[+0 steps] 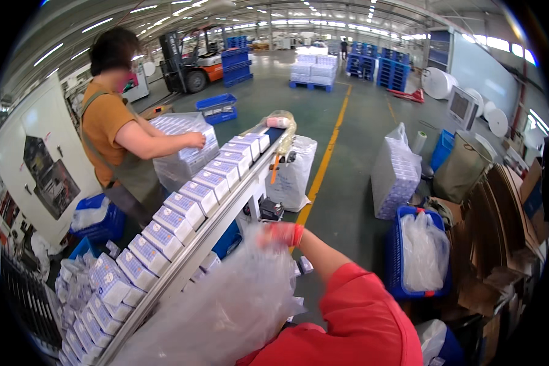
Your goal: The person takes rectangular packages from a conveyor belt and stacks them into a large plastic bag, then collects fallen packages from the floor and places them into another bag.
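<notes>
My right hand (pixel 279 234), in a red glove with a red sleeve behind it, is raised beside the conveyor. Its fingers, smeared a little by motion, are closed on the upper end of a large clear plastic bag (pixel 226 305). The bag hangs loose and wrinkled across the lower middle and covers part of the conveyor's near side. My left hand does not show. Along the conveyor (pixel 192 247) runs a slanting row of white-and-blue packs (pixel 172 224), with more packs stacked at its lower left end.
Across the conveyor a co-worker in an orange shirt (pixel 111 131) handles a bagged block of packs (pixel 186 149). On the right stand another bagged block (pixel 396 174), a blue crate (pixel 396 268) of plastic bags and cardboard sheets (pixel 491 232). A forklift (pixel 192 64) is parked far back.
</notes>
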A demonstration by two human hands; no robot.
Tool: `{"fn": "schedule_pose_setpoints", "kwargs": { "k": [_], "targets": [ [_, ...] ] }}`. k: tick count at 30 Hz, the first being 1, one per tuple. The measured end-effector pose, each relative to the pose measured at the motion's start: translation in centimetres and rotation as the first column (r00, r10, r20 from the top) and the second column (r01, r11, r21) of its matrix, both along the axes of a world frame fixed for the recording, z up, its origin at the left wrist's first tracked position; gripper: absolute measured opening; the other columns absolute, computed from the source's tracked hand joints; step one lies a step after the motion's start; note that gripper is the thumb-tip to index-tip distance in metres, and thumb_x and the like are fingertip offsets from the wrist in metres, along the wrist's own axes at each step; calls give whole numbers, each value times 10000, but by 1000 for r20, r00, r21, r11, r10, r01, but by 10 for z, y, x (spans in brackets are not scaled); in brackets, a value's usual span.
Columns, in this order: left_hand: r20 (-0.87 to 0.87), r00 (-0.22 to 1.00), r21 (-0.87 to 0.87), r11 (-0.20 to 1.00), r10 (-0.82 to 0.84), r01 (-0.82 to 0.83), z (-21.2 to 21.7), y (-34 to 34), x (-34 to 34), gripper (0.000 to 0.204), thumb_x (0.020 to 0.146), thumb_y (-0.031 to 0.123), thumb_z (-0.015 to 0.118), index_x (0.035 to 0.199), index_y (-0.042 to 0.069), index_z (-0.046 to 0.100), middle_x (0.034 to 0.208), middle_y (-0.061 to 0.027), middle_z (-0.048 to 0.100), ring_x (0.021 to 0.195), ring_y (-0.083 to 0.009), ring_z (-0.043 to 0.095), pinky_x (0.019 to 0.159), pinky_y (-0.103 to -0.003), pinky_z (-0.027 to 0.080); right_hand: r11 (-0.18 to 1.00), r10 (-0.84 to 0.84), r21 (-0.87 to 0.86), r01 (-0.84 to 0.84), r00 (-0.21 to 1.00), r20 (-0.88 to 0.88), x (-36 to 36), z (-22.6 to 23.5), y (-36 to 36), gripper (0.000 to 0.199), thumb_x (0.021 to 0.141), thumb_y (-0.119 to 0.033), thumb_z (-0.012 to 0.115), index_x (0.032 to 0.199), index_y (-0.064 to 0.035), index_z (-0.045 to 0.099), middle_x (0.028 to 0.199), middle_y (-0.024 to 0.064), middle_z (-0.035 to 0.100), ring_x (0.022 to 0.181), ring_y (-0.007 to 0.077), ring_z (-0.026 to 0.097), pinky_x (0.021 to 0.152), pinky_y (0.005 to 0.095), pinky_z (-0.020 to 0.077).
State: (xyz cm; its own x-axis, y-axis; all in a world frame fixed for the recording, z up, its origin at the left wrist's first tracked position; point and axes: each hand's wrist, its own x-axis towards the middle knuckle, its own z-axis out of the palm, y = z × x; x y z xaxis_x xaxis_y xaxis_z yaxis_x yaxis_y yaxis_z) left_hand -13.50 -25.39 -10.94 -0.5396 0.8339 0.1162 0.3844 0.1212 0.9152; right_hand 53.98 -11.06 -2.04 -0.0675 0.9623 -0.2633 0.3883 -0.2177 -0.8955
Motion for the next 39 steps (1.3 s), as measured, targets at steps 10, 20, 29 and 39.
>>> {"fn": "schedule_pose_setpoints", "kwargs": {
  "k": [10,20,29,39],
  "targets": [
    [-687,614,-533,844,-388,-63,-62,64,122,327,720,212,539,1016,84,488,785,-116,524,686,-228,502,601,-382,397,546,-836,396,738,508,206,42,-83,-28,512,656,-97,525,1136,-103,345,961,181,504,801,322,532,682,375,443],
    [-393,413,-231,523,-821,820,-35,32,206,176,757,196,469,871,72,520,628,-104,516,606,-259,530,572,-362,446,701,713,96,-707,699,-59,-72,-73,-21,327,776,-285,422,998,-52,476,922,136,527,837,268,504,753,395,398],
    [759,514,575,782,-399,-242,-1,0,36,565,745,99,494,1261,119,265,1270,-65,311,1147,-231,311,964,-408,225,892,-139,-117,436,20,-990,68,-101,79,302,764,-303,535,923,-47,546,805,69,571,748,219,535,687,360,446],
    [806,501,1,846,315,-533,-35,-64,113,420,786,169,497,1128,-50,394,972,-62,537,808,-156,522,665,-307,453,812,-513,571,122,616,597,60,-90,38,324,672,-46,482,996,-48,489,846,149,579,806,254,543,754,315,411]
  ]
}}
